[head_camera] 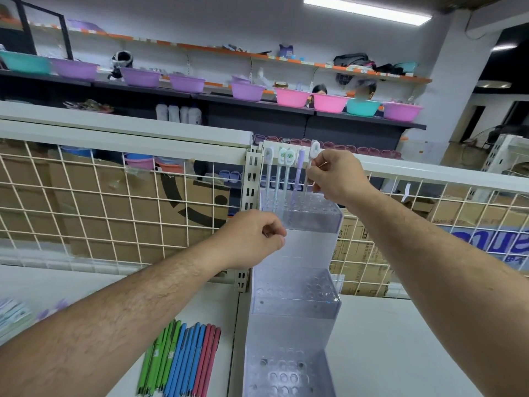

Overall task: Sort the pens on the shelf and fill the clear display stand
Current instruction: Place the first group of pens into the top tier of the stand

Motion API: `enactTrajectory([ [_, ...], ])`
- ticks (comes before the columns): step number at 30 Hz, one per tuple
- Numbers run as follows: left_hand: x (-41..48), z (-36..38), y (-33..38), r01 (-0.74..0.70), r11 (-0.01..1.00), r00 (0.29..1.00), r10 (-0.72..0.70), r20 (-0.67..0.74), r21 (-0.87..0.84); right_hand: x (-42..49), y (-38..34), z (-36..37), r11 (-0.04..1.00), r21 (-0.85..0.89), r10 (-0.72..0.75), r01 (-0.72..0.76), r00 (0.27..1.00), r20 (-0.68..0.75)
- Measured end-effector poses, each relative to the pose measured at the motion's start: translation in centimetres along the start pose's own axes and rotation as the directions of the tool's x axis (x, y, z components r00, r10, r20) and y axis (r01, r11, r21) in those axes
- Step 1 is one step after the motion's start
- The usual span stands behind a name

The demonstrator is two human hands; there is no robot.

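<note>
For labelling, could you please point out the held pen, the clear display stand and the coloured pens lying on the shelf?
held pen (315, 149), head view, white cap.
clear display stand (312, 222), head view, top tier's front wall.
coloured pens (183, 359), head view, a blue pen's barrel.

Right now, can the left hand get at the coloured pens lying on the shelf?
Probably yes. The left hand hovers by the clear stand; the coloured pens lie uncovered beside its forearm. Whether its curled fingers hold something is unclear. The right hand pinches a white-capped pen.
</note>
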State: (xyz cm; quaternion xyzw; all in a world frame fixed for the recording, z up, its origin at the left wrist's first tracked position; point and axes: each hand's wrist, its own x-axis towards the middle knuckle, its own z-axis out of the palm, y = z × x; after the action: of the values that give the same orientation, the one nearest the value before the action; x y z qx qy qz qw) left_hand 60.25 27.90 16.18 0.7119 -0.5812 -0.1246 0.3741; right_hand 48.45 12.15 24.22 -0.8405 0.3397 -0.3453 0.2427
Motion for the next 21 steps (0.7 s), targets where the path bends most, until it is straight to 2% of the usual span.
enactTrajectory([
  [5,-0.03,0.00,-0.04,0.004,1.000,1.000,-0.004,0.003,0.002,0.13,-0.06,-0.28,0.999,0.036,0.036,-0.035,0.999,-0.037],
  [15,-0.04,0.01,-0.04,0.003,1.000,1.000,-0.003,0.013,0.011,-0.10,-0.14,-0.46,1.000,-0.010,0.018,-0.018,1.000,0.004],
  [21,-0.09,-0.04,-0.16,0.005,1.000,1.000,-0.005,0.014,0.003,-0.20,-0.13,-0.47,0.998,0.022,0.063,-0.063,0.998,-0.019],
])
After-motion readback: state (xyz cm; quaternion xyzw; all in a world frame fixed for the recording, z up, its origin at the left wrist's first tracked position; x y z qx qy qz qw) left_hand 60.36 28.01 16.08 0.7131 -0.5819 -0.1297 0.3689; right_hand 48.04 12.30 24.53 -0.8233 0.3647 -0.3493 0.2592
